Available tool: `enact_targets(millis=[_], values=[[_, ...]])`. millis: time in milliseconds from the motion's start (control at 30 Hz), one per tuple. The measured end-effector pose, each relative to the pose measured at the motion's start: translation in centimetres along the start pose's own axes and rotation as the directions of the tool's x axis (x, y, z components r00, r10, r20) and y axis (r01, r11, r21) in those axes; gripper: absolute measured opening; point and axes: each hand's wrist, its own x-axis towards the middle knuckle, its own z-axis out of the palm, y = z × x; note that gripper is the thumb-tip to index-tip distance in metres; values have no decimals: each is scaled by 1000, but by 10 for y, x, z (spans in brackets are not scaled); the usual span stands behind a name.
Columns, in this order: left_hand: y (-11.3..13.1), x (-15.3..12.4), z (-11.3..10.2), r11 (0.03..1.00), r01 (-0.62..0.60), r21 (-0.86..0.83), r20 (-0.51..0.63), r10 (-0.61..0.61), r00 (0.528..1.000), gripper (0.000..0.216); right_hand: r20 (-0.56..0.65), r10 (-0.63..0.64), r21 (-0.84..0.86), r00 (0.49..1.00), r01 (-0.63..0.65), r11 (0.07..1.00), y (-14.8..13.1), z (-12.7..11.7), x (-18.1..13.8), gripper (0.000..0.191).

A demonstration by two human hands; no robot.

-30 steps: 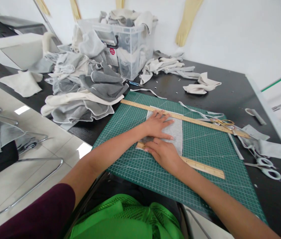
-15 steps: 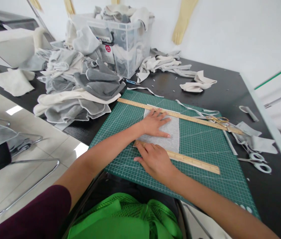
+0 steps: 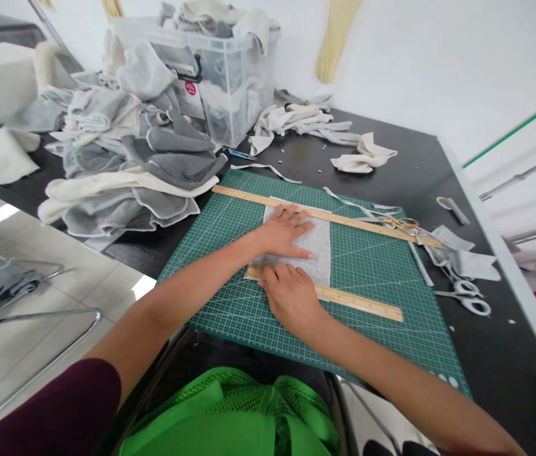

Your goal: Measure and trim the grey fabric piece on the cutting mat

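Note:
My left hand (image 3: 284, 232) lies flat with spread fingers on a light grey piece of fabric (image 3: 319, 253), its fingertips reaching over the upper wooden ruler (image 3: 358, 223). Along the fabric's near edge lies a second, lower wooden ruler (image 3: 365, 305). My right hand (image 3: 293, 301) is closed on that lower ruler near its left end, with the thumb at the near edge and the fingers curled over the top. Both rulers and the fabric rest on a green gridded cutting mat (image 3: 377, 272). The palms hide part of the fabric and of the lower ruler.
Gold-handled scissors (image 3: 403, 223) and white-handled scissors (image 3: 472, 297) lie to the right, by fabric scraps (image 3: 477, 265). At left is a fabric pile (image 3: 154, 158); behind stands a clear plastic box (image 3: 234, 88). A blue tool (image 3: 242, 154) lies beyond the mat.
My right hand's fingers have curled in and shifted slightly right along the lower ruler, uncovering its left end. My left hand stays flat on the fabric. The view has turned a little right.

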Motion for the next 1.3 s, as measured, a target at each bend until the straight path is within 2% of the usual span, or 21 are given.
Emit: enact_targets(millis=[567,767,933,1100,1300], values=[[2,-1,0,1000,10,-2,6,-10,1000,98,38,-25,-2,999,25,1000,1,-2,1,34],[1,-1,0,1000,7,-7,12,-7,1000,99,13,-11,-75,1000,12,997,-19,-3,-13,40],[2,-1,-2,1000,5,-12,11,-5,1000,99,102,151,-100,983,-140,985,-39,-11,-35,37],[1,-2,-1,1000,0,-30,13,1,1000,99,245,362,-159,899,-331,930,-39,-25,-47,40],[2,-5,-10,991,-59,-119,-8,59,998,99,289,449,-242,846,-389,889,-38,-38,-45,46]])
